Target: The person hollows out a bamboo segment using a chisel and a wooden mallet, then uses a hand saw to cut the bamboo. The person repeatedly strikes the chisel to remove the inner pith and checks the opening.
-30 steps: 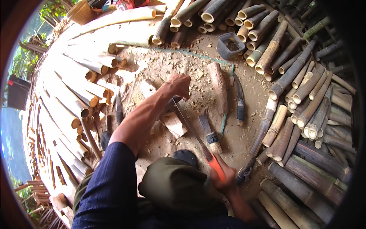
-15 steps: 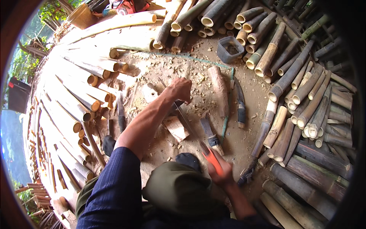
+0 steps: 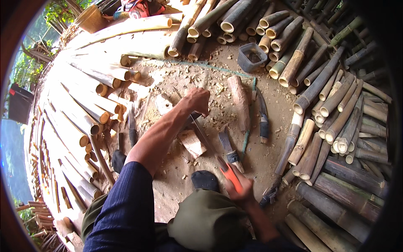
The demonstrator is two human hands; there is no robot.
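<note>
My right hand (image 3: 240,189), at lower centre, is wrapped round the orange handle of a handsaw (image 3: 206,142). Its long thin blade slants up and to the left, passing beside my left hand (image 3: 196,102). That hand is closed, its knuckles upward, over a dark piece that I cannot make out; the fingers are mostly hidden. Beneath the blade lies a pale split block of wood (image 3: 192,143). Close to the right hand, a knife (image 3: 228,147) with a dark-wrapped handle rests on the ground.
A log (image 3: 239,103) and a curved knife (image 3: 263,115) lie to the right. Bamboo lengths (image 3: 294,61) are piled on both sides. A grey plastic tub (image 3: 252,57) stands at the back. My olive-covered knee (image 3: 210,220) is in front; wood chips litter the earth.
The saw handle and my right hand have shifted slightly back and left. My knee has moved right and down, showing more of the dark-covered foot. The left hand stays nearly in place.
</note>
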